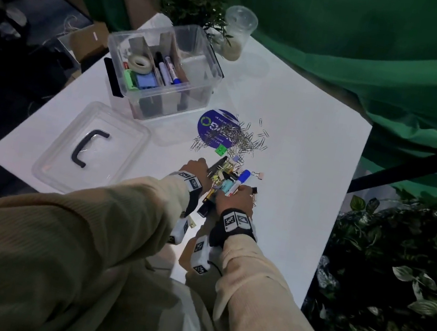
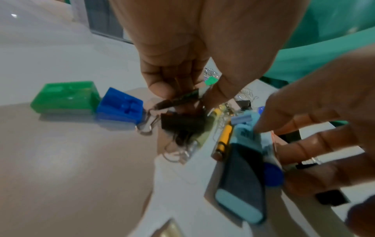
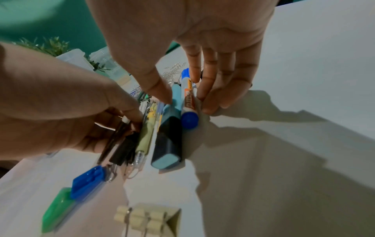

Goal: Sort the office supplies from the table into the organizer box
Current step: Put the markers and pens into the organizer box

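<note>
My left hand point(image 2: 188, 94) pinches a dark pen point(image 2: 178, 99) between thumb and fingers, low over a heap of pens and clips. My right hand point(image 3: 185, 97) holds a light-blue highlighter point(image 3: 168, 141) and a blue-capped marker point(image 3: 188, 105) side by side, thumb on the highlighter and fingers behind the marker. A yellow pen point(image 3: 145, 137) and a black binder clip point(image 2: 182, 123) lie between the hands. The clear organizer box point(image 1: 195, 94) stands at the far left and holds tape, markers and coloured clips.
Loose paper clips point(image 1: 241, 137) are scattered over a round blue sticker point(image 1: 210, 123) past my hands. The box lid point(image 1: 91, 149) lies left of them. Blue point(image 3: 89, 181), green point(image 3: 58, 208) and beige binder clips point(image 3: 150, 222) sit near the front edge. A plant and cup stand behind the box.
</note>
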`<move>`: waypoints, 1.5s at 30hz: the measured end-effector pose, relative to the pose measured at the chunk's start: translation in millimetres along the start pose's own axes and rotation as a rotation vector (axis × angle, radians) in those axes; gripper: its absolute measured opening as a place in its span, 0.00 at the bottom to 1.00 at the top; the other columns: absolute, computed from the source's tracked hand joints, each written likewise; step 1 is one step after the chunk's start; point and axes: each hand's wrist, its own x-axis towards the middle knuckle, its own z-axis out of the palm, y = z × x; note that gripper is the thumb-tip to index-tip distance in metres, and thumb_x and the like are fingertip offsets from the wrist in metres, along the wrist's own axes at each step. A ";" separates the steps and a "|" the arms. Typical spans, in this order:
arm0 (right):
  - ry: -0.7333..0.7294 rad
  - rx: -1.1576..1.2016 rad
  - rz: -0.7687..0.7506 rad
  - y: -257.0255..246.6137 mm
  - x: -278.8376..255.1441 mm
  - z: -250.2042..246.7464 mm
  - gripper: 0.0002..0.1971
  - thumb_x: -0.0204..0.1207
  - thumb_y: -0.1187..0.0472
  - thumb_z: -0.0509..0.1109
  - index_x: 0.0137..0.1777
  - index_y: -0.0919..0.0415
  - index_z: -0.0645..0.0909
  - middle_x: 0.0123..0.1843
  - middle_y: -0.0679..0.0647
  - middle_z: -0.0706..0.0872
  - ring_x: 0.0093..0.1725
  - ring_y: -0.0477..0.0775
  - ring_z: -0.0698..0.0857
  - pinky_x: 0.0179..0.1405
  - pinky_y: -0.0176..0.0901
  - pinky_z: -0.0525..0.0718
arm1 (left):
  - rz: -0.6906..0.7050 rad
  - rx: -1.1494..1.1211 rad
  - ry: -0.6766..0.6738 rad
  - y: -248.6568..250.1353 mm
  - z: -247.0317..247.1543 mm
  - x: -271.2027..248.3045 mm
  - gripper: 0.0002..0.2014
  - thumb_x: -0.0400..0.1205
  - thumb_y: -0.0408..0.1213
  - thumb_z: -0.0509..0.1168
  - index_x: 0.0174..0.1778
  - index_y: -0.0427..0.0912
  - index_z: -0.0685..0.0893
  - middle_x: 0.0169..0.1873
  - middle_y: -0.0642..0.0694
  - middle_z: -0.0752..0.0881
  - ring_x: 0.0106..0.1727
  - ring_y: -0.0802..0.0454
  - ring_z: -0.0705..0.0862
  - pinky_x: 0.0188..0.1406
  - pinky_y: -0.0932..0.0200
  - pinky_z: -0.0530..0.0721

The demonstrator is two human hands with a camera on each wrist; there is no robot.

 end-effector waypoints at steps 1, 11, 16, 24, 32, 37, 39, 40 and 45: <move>-0.001 -0.018 -0.010 0.4 0.0 1.3 0.31 0.70 0.48 0.74 0.69 0.57 0.69 0.66 0.59 0.81 0.62 0.65 0.83 0.60 0.53 0.81 | -0.001 -0.009 0.000 -0.7 -2.9 1.1 0.18 0.80 0.40 0.63 0.64 0.37 0.74 0.56 0.36 0.82 0.52 0.37 0.84 0.45 0.51 0.81; 0.032 -0.121 -0.003 -7.7 -0.9 5.8 0.35 0.69 0.44 0.75 0.70 0.60 0.65 0.65 0.62 0.78 0.60 0.67 0.83 0.58 0.55 0.82 | -0.022 -0.130 0.017 -16.2 -20.5 6.9 0.19 0.79 0.48 0.61 0.60 0.40 0.76 0.51 0.39 0.84 0.44 0.40 0.83 0.43 0.52 0.82; 0.005 -0.059 0.035 -5.6 1.4 5.4 0.33 0.70 0.50 0.75 0.70 0.60 0.66 0.63 0.60 0.81 0.60 0.65 0.83 0.57 0.52 0.81 | 0.109 -0.044 -0.044 -15.2 -7.2 7.5 0.26 0.72 0.56 0.72 0.55 0.39 0.80 0.52 0.40 0.84 0.51 0.40 0.84 0.44 0.54 0.79; 0.060 0.136 -0.033 -1.7 7.2 -11.4 0.20 0.76 0.55 0.68 0.66 0.61 0.73 0.60 0.62 0.84 0.59 0.66 0.83 0.58 0.50 0.80 | 0.081 0.031 0.009 -7.9 1.1 6.6 0.30 0.73 0.55 0.72 0.63 0.38 0.75 0.60 0.38 0.80 0.60 0.38 0.82 0.52 0.51 0.80; 0.031 0.178 0.026 12.3 8.9 -30.2 0.19 0.79 0.53 0.64 0.66 0.62 0.76 0.62 0.62 0.84 0.59 0.64 0.82 0.53 0.43 0.75 | 0.058 -0.001 0.000 -2.8 -7.0 7.6 0.20 0.77 0.39 0.68 0.61 0.37 0.71 0.52 0.37 0.84 0.43 0.39 0.83 0.36 0.53 0.76; 0.043 0.218 0.026 12.3 4.3 -39.0 0.18 0.79 0.55 0.64 0.66 0.63 0.76 0.61 0.62 0.84 0.60 0.64 0.81 0.50 0.41 0.71 | 0.052 0.050 -0.017 -5.2 -15.6 11.0 0.15 0.79 0.37 0.66 0.60 0.37 0.76 0.55 0.37 0.84 0.51 0.38 0.85 0.39 0.55 0.76; 0.043 0.228 0.014 10.6 2.2 -40.2 0.18 0.79 0.55 0.64 0.65 0.63 0.76 0.59 0.62 0.84 0.57 0.64 0.82 0.49 0.42 0.73 | 0.047 0.027 -0.014 -5.5 -17.6 10.9 0.14 0.81 0.39 0.65 0.60 0.37 0.77 0.55 0.38 0.84 0.51 0.38 0.85 0.39 0.55 0.76; 0.045 0.231 0.012 9.4 1.2 -39.4 0.17 0.78 0.55 0.65 0.65 0.62 0.76 0.57 0.61 0.85 0.54 0.63 0.83 0.49 0.42 0.75 | 0.045 -0.002 0.000 -5.2 -19.0 11.1 0.13 0.83 0.40 0.62 0.60 0.37 0.77 0.55 0.38 0.84 0.51 0.38 0.85 0.40 0.55 0.76; 0.029 0.194 -0.006 10.5 -1.1 -34.0 0.17 0.75 0.52 0.71 0.60 0.59 0.79 0.53 0.60 0.88 0.50 0.64 0.87 0.55 0.54 0.86 | -0.008 -0.108 0.088 -9.3 -34.6 9.0 0.17 0.87 0.43 0.53 0.63 0.35 0.74 0.58 0.36 0.83 0.51 0.38 0.83 0.42 0.54 0.74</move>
